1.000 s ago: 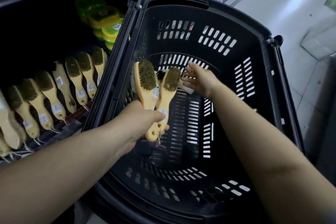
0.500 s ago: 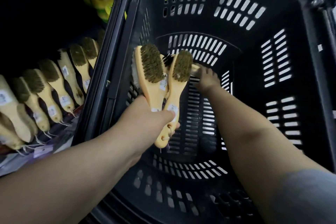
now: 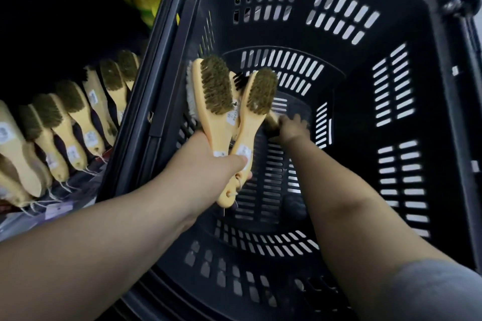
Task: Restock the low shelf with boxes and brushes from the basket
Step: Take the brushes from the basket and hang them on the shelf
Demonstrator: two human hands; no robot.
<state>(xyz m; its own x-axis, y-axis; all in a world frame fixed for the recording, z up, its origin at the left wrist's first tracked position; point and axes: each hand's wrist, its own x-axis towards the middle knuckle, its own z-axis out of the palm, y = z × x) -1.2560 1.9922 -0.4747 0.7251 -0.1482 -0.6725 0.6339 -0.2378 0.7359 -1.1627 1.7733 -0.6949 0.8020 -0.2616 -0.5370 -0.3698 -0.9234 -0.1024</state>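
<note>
Pale wooden scrub brushes (image 3: 221,112) with olive-brown bristles and white price labels are gripped by their handles in the left hand (image 3: 208,164), over the left wall of the black slotted basket (image 3: 391,86). The right hand (image 3: 293,129) reaches to the basket floor, fingers curled on another brush (image 3: 272,121), partly hidden. Matching brushes (image 3: 65,125) line the low shelf along the basket's left side.

Dim overall: the upper left of the frame falls into near-black shadow, while bright light shows through the slots of the dark basket (image 3: 365,117) at right. Wide-angle distortion bends the edges, and fine detail is soft, smeared at lower centre.
</note>
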